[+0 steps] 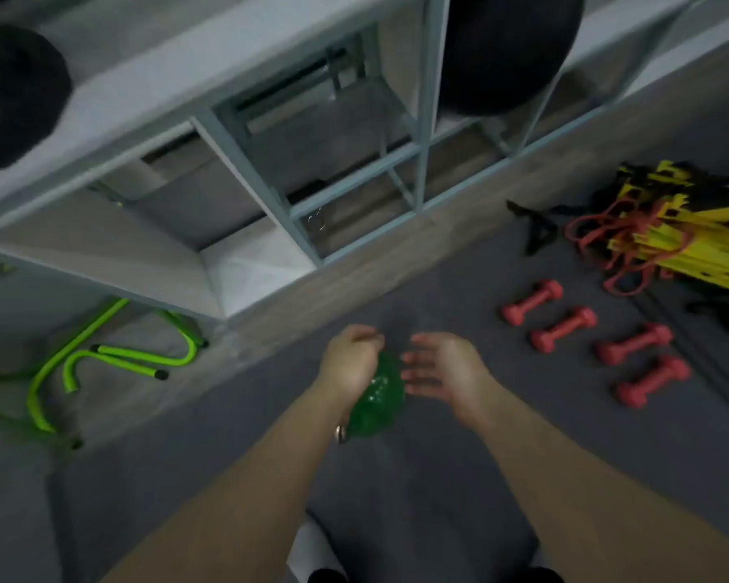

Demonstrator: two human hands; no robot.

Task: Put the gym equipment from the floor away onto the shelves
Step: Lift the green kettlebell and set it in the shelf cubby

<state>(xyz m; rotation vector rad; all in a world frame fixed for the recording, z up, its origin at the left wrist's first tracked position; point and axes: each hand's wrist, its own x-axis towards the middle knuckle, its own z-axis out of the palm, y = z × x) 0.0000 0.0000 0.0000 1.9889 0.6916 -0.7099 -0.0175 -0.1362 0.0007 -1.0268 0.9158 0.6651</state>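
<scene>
Below the shelf unit (245, 132), over the grey floor (417, 477), both my hands are out in front of me. My left hand (350, 363) is curled closed around the upper end of a green object (377, 403); the picture is blurred and I cannot tell what kind of equipment it is. Its long axis hangs down and back toward me from that grip, away from the shelf unit. My right hand (440, 370) is just beside it with fingers spread, holding nothing; I cannot tell whether the fingertips touch the green surface.

Relation governing the next move, in my judgement: the green object is already off the floor in my left hand, and the open compartments of the shelf unit lie ahead and above, slightly to the left. The left hand is therefore the one placed to carry it in, with the right free to steady the hanging end.

Outstanding on the floor: four red dumbbells (594, 342) to the right of the shelf unit's base, a yellow and black bundle (682, 237) with red bands (615, 246) beyond them, and green hurdles (114, 355) at the left end.
</scene>
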